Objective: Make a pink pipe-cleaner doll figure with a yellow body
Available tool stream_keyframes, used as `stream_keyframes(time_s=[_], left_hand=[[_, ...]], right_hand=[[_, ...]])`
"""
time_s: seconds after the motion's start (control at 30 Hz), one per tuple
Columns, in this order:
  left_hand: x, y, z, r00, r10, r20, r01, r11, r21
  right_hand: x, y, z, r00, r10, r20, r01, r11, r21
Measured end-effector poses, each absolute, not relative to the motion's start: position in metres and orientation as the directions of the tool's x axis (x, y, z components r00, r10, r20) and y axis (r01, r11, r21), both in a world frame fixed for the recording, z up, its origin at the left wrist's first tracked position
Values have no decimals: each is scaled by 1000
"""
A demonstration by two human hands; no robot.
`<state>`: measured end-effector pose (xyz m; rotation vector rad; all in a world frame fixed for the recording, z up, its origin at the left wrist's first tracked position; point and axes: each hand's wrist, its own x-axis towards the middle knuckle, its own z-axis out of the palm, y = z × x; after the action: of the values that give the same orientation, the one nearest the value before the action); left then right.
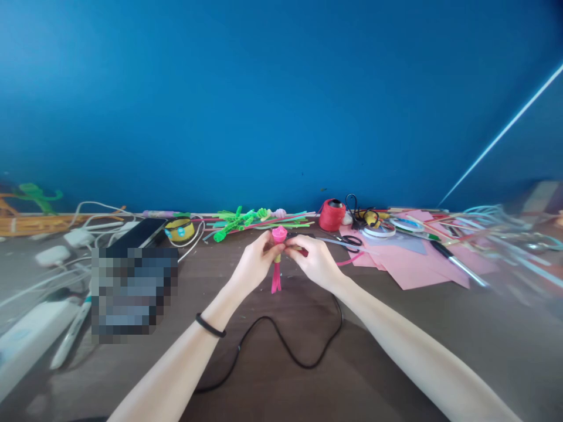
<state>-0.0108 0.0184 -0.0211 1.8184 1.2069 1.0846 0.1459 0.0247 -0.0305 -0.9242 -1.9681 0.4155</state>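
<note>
A pink flower-like piece, apparently made of pipe cleaners, stands upright over the middle of the table. Pink strands hang below it, under a yellowish band. My left hand pinches it from the left, just under the pink head. From the right, the closed fingertips of my right hand meet its side; what exactly they pinch is partly hidden. Behind my right hand a pink pipe cleaner sticks out to the right.
Green pipe cleaners, a red thread spool, scissors and pink paper sheets lie toward the wall. A black cable loops between my forearms. At left are a yellow tape roll, white chargers and a power strip.
</note>
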Motion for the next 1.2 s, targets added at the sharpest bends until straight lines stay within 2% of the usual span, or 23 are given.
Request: stream_keyframes(time_s=[0.2, 0.47, 0.77, 0.97, 1.1, 1.2], left_hand=[[-12, 19, -23, 246, 932, 267, 399, -348, 848], [-10, 16, -20, 248, 929, 273, 418, -357, 835], [-11, 19, -24, 257, 931, 261, 370, -344, 863], [-14, 27, -25, 225, 960, 165, 167, -205, 964], [-15, 28, -22, 245, 970, -7, 61, -8, 998], [-15, 28, -22, 249, 967, -60, 52, 48, 998]], right_hand=[[148, 24, -28, -348, 786, 511, 474, 618, -627], [147, 23, -28, -392, 771, 502, 518, 636, -573], [147, 23, -27, -381, 780, 497, 500, 625, -599], [154, 29, -24, -357, 821, 446, 387, 565, -729], [157, 31, -22, -395, 816, 422, 369, 561, -741], [156, 30, -22, -400, 802, 443, 352, 581, -734]])
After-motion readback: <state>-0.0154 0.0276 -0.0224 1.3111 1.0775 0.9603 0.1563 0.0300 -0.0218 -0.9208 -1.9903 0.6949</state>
